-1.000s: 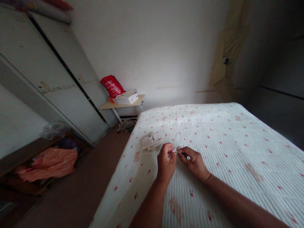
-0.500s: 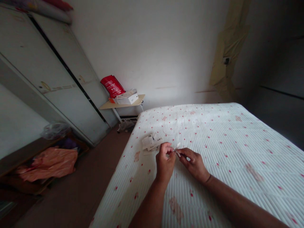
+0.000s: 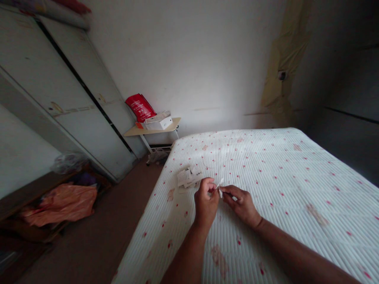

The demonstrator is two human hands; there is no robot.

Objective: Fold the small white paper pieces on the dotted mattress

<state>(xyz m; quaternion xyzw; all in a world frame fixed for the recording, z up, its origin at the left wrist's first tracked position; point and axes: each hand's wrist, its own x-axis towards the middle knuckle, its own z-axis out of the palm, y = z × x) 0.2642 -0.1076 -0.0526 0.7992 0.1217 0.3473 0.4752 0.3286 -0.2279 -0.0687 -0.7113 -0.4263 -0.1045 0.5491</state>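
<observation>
Above the bed, my left hand (image 3: 206, 201) and my right hand (image 3: 242, 204) meet with fingertips almost touching. Between them is a small white piece of paper (image 3: 220, 182), narrow and folded or twisted, with ends poking out above and below the fingers. My left thumb and fingers pinch it from the left, and my right thumb and forefinger hold it from the right. Just beyond my left hand, several printed paper pieces (image 3: 188, 176) lie in a loose pile on the white quilted bedspread (image 3: 266, 169). My fingers hide part of the held paper.
A small table (image 3: 130, 132) by the far wall carries a red bag (image 3: 140, 107) and a white box (image 3: 160, 123). A tall cabinet (image 3: 68, 86) stands at left. Below it, an orange plastic bag (image 3: 65, 203) lies on a low shelf. The bed's left edge drops to the floor.
Both hands stay in nearly the same place. The white paper between my fingertips has turned slightly, its lower end now more upright.
</observation>
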